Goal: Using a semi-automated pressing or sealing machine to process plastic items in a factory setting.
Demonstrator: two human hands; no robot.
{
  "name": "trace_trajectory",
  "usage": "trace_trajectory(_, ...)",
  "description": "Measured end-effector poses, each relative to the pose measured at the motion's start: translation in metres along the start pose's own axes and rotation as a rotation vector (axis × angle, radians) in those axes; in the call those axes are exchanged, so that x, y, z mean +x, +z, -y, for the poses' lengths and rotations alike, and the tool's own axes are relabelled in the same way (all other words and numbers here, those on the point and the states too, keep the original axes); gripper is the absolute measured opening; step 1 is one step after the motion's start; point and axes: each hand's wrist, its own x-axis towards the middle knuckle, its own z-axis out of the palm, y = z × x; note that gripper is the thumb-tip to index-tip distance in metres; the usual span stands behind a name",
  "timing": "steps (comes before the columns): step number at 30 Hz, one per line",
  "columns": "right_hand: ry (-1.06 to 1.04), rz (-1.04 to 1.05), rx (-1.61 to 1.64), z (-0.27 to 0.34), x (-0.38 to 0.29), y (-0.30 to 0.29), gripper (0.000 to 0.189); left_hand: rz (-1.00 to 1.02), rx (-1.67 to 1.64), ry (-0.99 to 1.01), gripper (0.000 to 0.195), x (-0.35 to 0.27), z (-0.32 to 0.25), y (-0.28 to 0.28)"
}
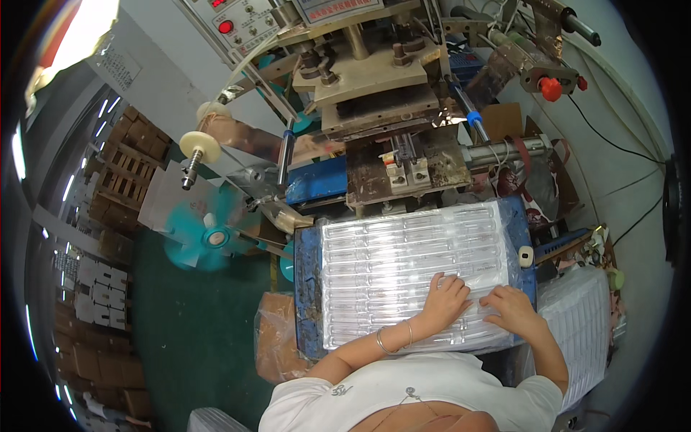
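A clear plastic tray (399, 264) with long, ribbed compartments lies on a blue work surface (309, 291) before me. Clear tube-like pieces appear to lie in its rows, though glare blurs them. My left hand (447, 302) rests over the tray's right half, fingers bent. Close beside it, my right hand (506, 309) touches the tray near its right edge, fingers curled. Whether either hand grips a small piece cannot be told. Beyond the tray stands a hot-stamping press (372, 81) with a small metal fixture (407, 167) on its bed.
A teal fan (216, 236) stands left of the press. More clear trays (575, 324) are stacked at the right. A wrapped brown carton (278, 335) is at the left of the work surface. A small white device (525, 256) sits on the blue right edge.
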Motion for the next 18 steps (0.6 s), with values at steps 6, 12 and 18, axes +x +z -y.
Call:
trace_trajectory(6,0.103,-0.174,-0.056,-0.013,-0.013,0.002,0.032,-0.023,-0.105,-0.033,0.034,0.015,0.015,-0.024)
trace_trajectory(12,0.123,-0.054,-0.009,-0.015,-0.021,-0.015,0.027,-0.609,0.172,-0.256,0.041,0.096,0.082,-0.081)
trace_trajectory(18,0.163,-0.389,0.623,-0.037,-0.017,-0.068,0.029,-0.588,0.524,-0.215,0.035,0.142,0.130,-0.099)
